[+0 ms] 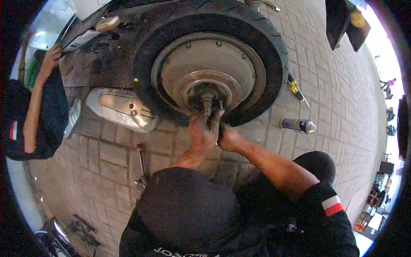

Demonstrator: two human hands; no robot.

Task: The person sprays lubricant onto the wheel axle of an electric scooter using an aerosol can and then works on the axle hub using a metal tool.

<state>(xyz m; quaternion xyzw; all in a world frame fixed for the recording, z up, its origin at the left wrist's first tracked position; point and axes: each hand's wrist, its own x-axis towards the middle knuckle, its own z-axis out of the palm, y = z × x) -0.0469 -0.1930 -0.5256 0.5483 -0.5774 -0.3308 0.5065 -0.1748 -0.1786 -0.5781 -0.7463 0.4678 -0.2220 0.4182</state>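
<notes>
A wheel with a black tyre (147, 55) and a wide metal hub (205, 55) lies in front of me, its axle (207, 100) pointing toward me. My left hand (204, 132) is closed at the near end of the axle, blurred by motion. Close beside it, my right hand (230, 139) is closed around something dark, mostly hidden by the fingers. A small metal pin-like piece (221, 104) shows just above the fingertips. Whatever sits between the two hands is too blurred to name.
Right of the tyre lie a yellow-black screwdriver (295, 89) and a blue spray can (298, 125). A metal cover (122, 109) and a red-tipped tool (141, 160) lie on the paving left. A co-worker's arm (38, 94) reaches up at far left.
</notes>
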